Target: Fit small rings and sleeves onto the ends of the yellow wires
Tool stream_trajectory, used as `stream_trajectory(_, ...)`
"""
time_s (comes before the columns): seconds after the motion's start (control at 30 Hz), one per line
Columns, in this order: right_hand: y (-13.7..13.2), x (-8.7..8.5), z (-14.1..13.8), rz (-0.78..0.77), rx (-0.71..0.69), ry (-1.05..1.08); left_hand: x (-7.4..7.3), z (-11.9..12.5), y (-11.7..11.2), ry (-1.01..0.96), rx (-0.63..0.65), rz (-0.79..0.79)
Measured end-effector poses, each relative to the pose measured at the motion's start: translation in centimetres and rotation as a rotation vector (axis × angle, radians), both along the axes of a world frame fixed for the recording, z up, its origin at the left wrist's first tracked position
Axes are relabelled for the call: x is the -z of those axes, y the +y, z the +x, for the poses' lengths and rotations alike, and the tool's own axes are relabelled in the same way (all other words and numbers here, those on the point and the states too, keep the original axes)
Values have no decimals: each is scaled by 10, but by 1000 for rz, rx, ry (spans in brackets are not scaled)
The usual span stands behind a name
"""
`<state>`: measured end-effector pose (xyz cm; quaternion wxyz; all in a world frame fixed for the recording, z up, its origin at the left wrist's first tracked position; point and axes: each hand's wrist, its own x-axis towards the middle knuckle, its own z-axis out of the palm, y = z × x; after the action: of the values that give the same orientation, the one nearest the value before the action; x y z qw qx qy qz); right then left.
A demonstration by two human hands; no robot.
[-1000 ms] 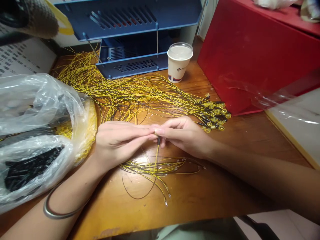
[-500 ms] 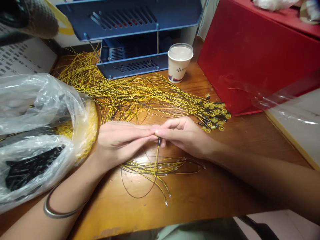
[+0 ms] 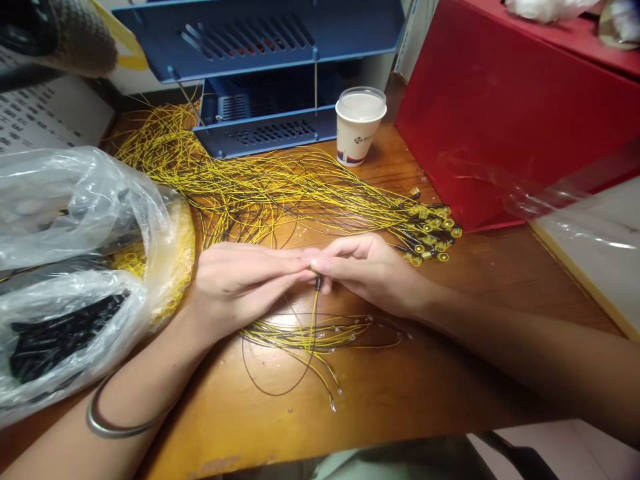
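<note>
Over the wooden surface [image 3: 280,427], the left hand [image 3: 237,277] and right hand [image 3: 373,267] have fingers [image 3: 327,266] pinched on the black tube [image 3: 319,283]. Best hold it straight, press gently.

Under my fingers [image 3: 345,267], the black sleeve [image 3: 319,284] looks like smooth plastic; the near wires [image 3: 287,337] look plastic-coated, their tips [image 3: 333,405] clear and glossy. My bangle [image 3: 120,433] is smooth, shiny metal. The worktop [image 3: 280,430] is glossy wood, scuffed along the near edge. On the left, the bag [image 3: 75,167] is wrinkled, shiny plastic film. At the far side, the rack [image 3: 250,63] is smooth blue plastic with metal rods [image 3: 316,85], the cup [image 3: 355,137] smooth paper.
</note>
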<state>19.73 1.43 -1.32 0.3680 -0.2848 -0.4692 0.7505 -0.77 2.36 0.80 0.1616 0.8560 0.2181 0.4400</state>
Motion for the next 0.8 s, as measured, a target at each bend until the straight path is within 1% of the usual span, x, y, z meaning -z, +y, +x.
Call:
stream_trajectory(0.23, 1, 1, 0, -4, -13, 40, 1, -2, -2, 11, -31, 5)
stream_trajectory(0.4, 0, 0, -1, -4, 5, 28, 3, -3, 0, 5, -18, 7)
stream_trajectory(0.57, 1, 0, -1, -18, -6, 43, 3, -2, -1, 4, -22, 5)
stream_trajectory(0.8, 2, 2, -1, 14, -10, 37, 3, -2, -2, 8, -40, -8)
